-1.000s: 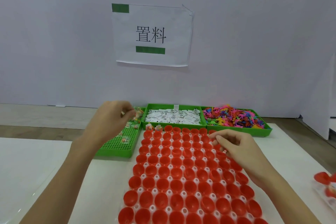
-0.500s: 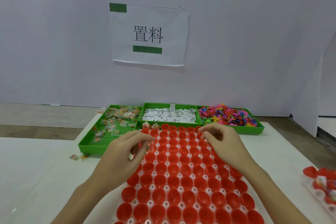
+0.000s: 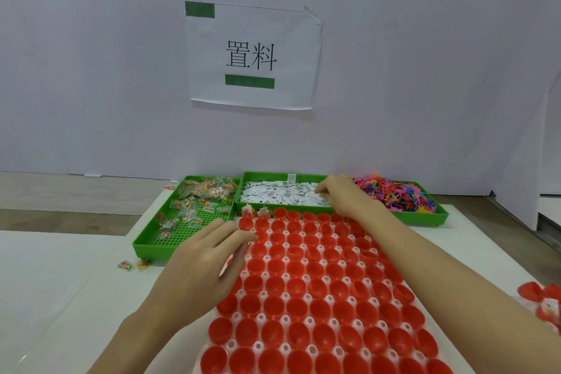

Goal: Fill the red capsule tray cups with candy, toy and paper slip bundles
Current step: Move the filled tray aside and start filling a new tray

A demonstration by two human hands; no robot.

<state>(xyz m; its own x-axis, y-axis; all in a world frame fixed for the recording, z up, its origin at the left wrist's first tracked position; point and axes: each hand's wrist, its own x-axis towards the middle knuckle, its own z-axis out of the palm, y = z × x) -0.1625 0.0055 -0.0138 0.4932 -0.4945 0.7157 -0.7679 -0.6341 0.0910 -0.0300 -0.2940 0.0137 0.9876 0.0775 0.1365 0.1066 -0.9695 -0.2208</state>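
The red capsule tray [image 3: 318, 291] with several rows of red cups lies in front of me. Two far-left cups in its back row hold bundles [image 3: 255, 212]. My left hand [image 3: 203, 264] lies over the tray's left edge, its fingers stretched out, their tips on a small candy packet [image 3: 250, 242] at a cup. My right hand [image 3: 343, 196] reaches over the back row into the green tray of white paper slips [image 3: 273, 194], and its curled fingertips pinch a slip.
A green tray of candy packets [image 3: 145, 244] stands at the back left, a green tray of coloured toys [image 3: 400, 194] at the back right. Loose candies [image 3: 130, 266] lie on the white table. More red capsules [image 3: 540, 297] sit at the right edge.
My left hand came from the candy tray down to the capsule tray's left edge. My right hand moved from above the red cups back into the paper slip tray.
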